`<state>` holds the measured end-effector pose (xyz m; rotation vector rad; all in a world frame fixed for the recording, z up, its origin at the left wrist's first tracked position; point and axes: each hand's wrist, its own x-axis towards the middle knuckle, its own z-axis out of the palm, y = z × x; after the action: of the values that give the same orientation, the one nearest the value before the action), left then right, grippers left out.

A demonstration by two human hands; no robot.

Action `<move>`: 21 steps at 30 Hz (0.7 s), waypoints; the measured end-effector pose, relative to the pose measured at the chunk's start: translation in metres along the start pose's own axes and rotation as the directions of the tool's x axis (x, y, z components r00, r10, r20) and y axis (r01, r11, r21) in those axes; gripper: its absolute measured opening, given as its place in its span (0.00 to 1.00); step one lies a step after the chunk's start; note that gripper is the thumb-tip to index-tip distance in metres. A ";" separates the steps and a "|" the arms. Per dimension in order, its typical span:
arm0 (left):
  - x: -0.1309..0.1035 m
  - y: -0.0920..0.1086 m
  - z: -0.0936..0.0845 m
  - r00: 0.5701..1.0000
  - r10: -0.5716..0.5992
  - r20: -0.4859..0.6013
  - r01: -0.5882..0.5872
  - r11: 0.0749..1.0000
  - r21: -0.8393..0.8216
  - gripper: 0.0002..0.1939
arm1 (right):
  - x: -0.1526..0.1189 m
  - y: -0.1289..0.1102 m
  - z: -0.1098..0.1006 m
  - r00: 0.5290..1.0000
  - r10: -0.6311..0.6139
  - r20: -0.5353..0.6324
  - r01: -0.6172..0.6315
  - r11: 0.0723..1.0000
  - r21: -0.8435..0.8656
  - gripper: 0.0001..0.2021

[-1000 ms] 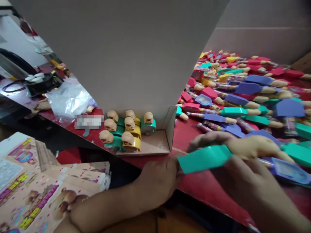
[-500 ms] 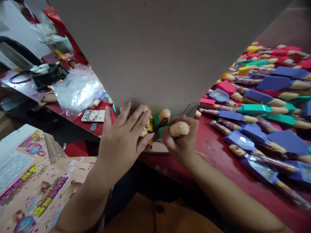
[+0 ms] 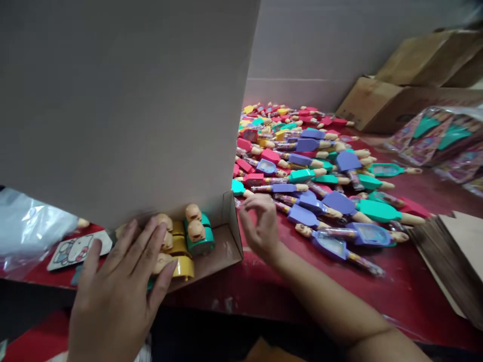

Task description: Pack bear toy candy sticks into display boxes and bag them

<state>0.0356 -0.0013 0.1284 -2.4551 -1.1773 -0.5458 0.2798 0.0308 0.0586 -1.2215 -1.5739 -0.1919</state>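
Resting flat at the lower left of the frame, the left hand (image 3: 113, 291) lies open, fingers spread over the near rows of toy figures (image 3: 181, 241) packed in a shallow cardboard box (image 3: 226, 246) at the front edge of the red surface (image 3: 396, 281). Yellow and teal figures with tan heads stand upright in the box, beneath its tall grey lid flap (image 3: 121, 100), which fills the upper left of the frame. Just right of the box's corner, the right hand (image 3: 260, 226) hovers empty, fingers loosely curled and gripping nothing, near the closest pieces of a heap of loose toys (image 3: 320, 171) in purple, teal, red and yellow that spreads across the centre and upper right. A cartoon cat card (image 3: 71, 249) and a clear plastic bag (image 3: 26, 226) lie at the left edge; brown cartons (image 3: 396, 95) sit at the upper right, and a stack of flat card sheets (image 3: 453, 256) at the right edge. Judging from this view, steadying the packed rows with the flat palm while taking one toy at a time by its body would keep the upright figures from toppling.
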 end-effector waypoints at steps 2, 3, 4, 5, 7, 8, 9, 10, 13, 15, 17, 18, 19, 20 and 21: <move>-0.001 -0.002 0.001 1.000 0.008 -0.008 -0.008 1.000 0.021 0.30 | 0.005 0.040 0.000 0.992 0.123 -0.004 -0.122 0.988 -0.099 0.04; -0.001 -0.004 0.001 1.000 0.021 -0.006 -0.021 0.999 0.036 0.30 | 0.005 0.059 0.003 0.983 0.182 0.035 -0.175 0.974 -0.144 0.03; -0.001 -0.005 0.002 0.999 0.037 -0.003 -0.037 0.998 0.052 0.31 | 0.004 0.075 0.008 0.967 0.239 0.088 -0.219 0.957 -0.189 0.04; -0.001 -0.006 0.002 0.999 0.048 0.001 -0.048 0.997 0.065 0.31 | 0.001 0.088 0.015 0.945 0.291 0.147 -0.253 0.939 -0.233 0.06; -0.001 -0.009 0.003 0.998 0.057 0.016 -0.058 0.995 0.080 0.31 | -0.006 0.102 0.026 0.890 0.374 0.262 -0.288 0.905 -0.313 0.09; -0.001 -0.009 0.003 0.998 0.056 0.032 -0.058 0.995 0.079 0.32 | -0.010 0.104 0.030 0.862 0.403 0.307 -0.294 0.891 -0.346 0.10; -0.002 -0.010 0.004 0.998 0.045 0.046 -0.048 0.996 0.074 0.32 | -0.012 0.104 0.032 0.837 0.423 0.347 -0.291 0.881 -0.372 0.11; -0.003 -0.010 0.004 0.998 0.029 0.053 -0.033 0.997 0.069 0.32 | -0.012 0.102 0.031 0.816 0.434 0.382 -0.282 0.876 -0.392 0.12; -0.004 -0.010 0.005 1.000 -0.009 0.018 0.008 0.998 0.055 0.32 | -0.001 0.092 0.015 0.782 0.432 0.450 -0.229 0.870 -0.436 0.15; -0.004 -0.010 0.006 1.000 -0.019 -0.006 0.019 0.998 0.056 0.31 | 0.014 0.089 -0.007 0.778 0.439 0.449 -0.197 0.850 -0.489 0.13; -0.001 -0.010 0.005 1.000 0.019 0.002 -0.019 0.997 0.070 0.31 | 0.030 0.092 -0.035 0.771 0.489 0.408 -0.193 0.790 -0.581 0.13; 0.000 -0.011 0.005 0.999 0.042 0.007 -0.043 0.996 0.080 0.31 | 0.037 0.097 -0.049 0.760 0.527 0.380 -0.201 0.747 -0.634 0.14; 0.001 -0.011 0.004 0.998 0.059 0.007 -0.060 0.994 0.087 0.31 | 0.042 0.103 -0.062 0.741 0.569 0.355 -0.209 0.699 -0.684 0.15; 0.002 -0.011 0.004 0.998 0.068 0.005 -0.068 0.994 0.090 0.31 | 0.045 0.110 -0.073 0.718 0.608 0.339 -0.212 0.654 -0.726 0.16; 0.002 -0.010 0.003 0.998 0.066 -0.006 -0.065 0.994 0.091 0.30 | 0.047 0.118 -0.082 0.691 0.641 0.333 -0.209 0.619 -0.757 0.17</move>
<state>0.0293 0.0070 0.1286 -2.4026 -1.0893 -0.4733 0.4272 0.0584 0.0767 -2.4291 -1.6807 -0.0427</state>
